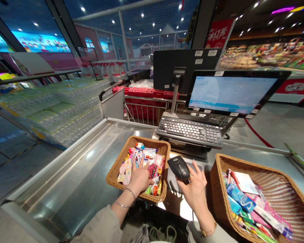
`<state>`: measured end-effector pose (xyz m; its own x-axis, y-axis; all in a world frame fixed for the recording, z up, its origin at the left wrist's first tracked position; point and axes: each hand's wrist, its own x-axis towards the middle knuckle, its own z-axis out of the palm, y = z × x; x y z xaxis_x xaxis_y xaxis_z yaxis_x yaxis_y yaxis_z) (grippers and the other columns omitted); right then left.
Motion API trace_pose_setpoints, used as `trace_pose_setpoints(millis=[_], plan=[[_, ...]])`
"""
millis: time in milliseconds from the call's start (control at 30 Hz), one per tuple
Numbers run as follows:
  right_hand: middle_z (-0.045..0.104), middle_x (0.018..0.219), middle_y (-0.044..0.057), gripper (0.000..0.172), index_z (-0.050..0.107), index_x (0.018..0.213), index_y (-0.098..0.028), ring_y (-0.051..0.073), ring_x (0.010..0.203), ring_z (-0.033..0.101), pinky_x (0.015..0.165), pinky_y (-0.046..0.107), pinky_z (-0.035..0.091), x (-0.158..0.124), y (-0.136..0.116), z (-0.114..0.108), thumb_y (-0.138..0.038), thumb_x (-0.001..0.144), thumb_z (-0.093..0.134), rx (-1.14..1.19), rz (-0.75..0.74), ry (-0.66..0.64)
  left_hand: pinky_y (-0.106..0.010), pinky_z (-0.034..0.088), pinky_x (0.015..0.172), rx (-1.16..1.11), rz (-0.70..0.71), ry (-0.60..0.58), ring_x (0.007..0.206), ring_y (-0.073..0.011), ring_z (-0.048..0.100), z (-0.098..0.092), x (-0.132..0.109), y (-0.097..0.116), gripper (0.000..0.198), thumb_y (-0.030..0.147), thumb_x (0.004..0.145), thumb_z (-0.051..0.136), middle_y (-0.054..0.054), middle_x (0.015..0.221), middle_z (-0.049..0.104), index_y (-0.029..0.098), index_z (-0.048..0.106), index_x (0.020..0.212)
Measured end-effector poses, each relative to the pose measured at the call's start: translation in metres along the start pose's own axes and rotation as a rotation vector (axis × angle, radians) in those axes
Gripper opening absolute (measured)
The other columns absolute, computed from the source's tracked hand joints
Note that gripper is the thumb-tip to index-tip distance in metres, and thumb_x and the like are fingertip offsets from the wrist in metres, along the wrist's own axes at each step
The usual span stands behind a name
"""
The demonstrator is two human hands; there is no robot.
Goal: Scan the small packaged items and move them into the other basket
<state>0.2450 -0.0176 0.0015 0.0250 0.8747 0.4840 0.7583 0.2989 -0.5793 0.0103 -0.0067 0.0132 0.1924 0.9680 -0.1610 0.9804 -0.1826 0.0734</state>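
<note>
My left hand (pixel 140 178) reaches into a woven brown basket (pixel 113 168), its fingers spread over small packaged goods. Beneath and around the fingers lie white-and-blue packets (pixel 149 153), pink rounded pieces (pixel 128 172) and a red toy-like item (pixel 153 170). The fingertips seem to touch the packets, but I see no grip on any of them. A black handheld barcode scanner (pixel 179 167) is in my right hand (pixel 196 185), held just right of that basket. The scanner's head points up and left; its handle is mostly hidden by the palm.
A second wicker basket (pixel 218 189) with colourful packages stands at the right. Behind the scanner sit a keyboard (pixel 190 130) and a lit monitor (pixel 230 92). The metal counter (pixel 86 162) has a raised edge on the left. Beyond it are a shopping cart (pixel 142 109) and stacked bottle packs (pixel 53 108).
</note>
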Motion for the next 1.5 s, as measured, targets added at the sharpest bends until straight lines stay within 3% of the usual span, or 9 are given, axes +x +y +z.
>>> trace_pose_setpoints(millis=[233, 433, 700, 1200, 1367, 1500], plan=[[0.066, 0.124, 0.003, 0.033, 0.067, 0.107, -0.027, 0.032, 0.138, 0.037, 0.111, 0.062, 0.019, 0.002, 0.000, -0.003, -0.039, 0.077, 0.063, -0.002, 0.033, -0.024, -0.067, -0.009, 0.114, -0.005, -0.015, 0.010, 0.143, -0.0351, 0.029, 0.022, 0.001, 0.004, 0.017, 0.035, 0.081, 0.064, -0.006, 0.136, 0.060, 0.025, 0.075, 0.089], [0.066, 0.124, 0.004, 0.032, 0.066, 0.108, -0.027, 0.033, 0.138, 0.037, 0.109, 0.062, 0.021, 0.001, 0.002, -0.003, -0.041, 0.079, 0.061, -0.012, 0.022, -0.028, -0.068, -0.002, 0.115, 0.025, -0.046, 0.088, 0.142, -0.0351, 0.033, 0.005, 0.003, 0.000, 0.018, 0.026, 0.084, 0.058, -0.008, 0.134, 0.062, 0.021, 0.075, 0.081], [0.066, 0.124, 0.003, 0.029, 0.067, 0.105, -0.028, 0.031, 0.137, 0.038, 0.110, 0.061, 0.021, -0.001, 0.004, -0.004, -0.039, 0.079, 0.062, -0.017, 0.015, -0.006, -0.072, -0.013, 0.110, 0.025, -0.120, 0.247, 0.144, -0.0381, 0.027, -0.005, 0.009, -0.032, 0.025, 0.029, 0.089, 0.055, -0.004, 0.138, 0.058, 0.022, 0.073, 0.074], [0.066, 0.123, 0.005, 0.032, 0.068, 0.106, -0.025, 0.032, 0.138, 0.037, 0.111, 0.060, 0.020, -0.001, 0.006, -0.002, -0.038, 0.076, 0.062, -0.020, 0.023, -0.017, -0.077, -0.011, 0.105, -0.014, -0.239, 0.235, 0.145, -0.0368, 0.023, 0.016, 0.026, -0.074, 0.029, 0.035, 0.094, 0.047, -0.003, 0.141, 0.056, 0.027, 0.074, 0.086], [0.066, 0.123, 0.004, 0.030, 0.068, 0.103, -0.026, 0.032, 0.138, 0.037, 0.111, 0.061, 0.020, -0.001, 0.006, -0.001, -0.038, 0.077, 0.062, -0.019, 0.008, -0.020, -0.076, -0.012, 0.106, 0.034, -0.221, 0.280, 0.147, -0.0363, 0.019, 0.019, 0.025, -0.075, 0.024, 0.037, 0.093, 0.051, -0.003, 0.146, 0.051, 0.033, 0.072, 0.104], [0.066, 0.123, 0.004, 0.029, 0.068, 0.103, -0.026, 0.032, 0.138, 0.037, 0.110, 0.061, 0.020, -0.001, 0.005, -0.001, -0.038, 0.077, 0.062, -0.025, 0.013, -0.018, -0.075, -0.011, 0.106, 0.069, -0.173, 0.256, 0.148, -0.0376, 0.015, 0.021, 0.021, -0.073, 0.034, 0.048, 0.088, 0.058, -0.005, 0.153, 0.040, 0.037, 0.066, 0.120]])
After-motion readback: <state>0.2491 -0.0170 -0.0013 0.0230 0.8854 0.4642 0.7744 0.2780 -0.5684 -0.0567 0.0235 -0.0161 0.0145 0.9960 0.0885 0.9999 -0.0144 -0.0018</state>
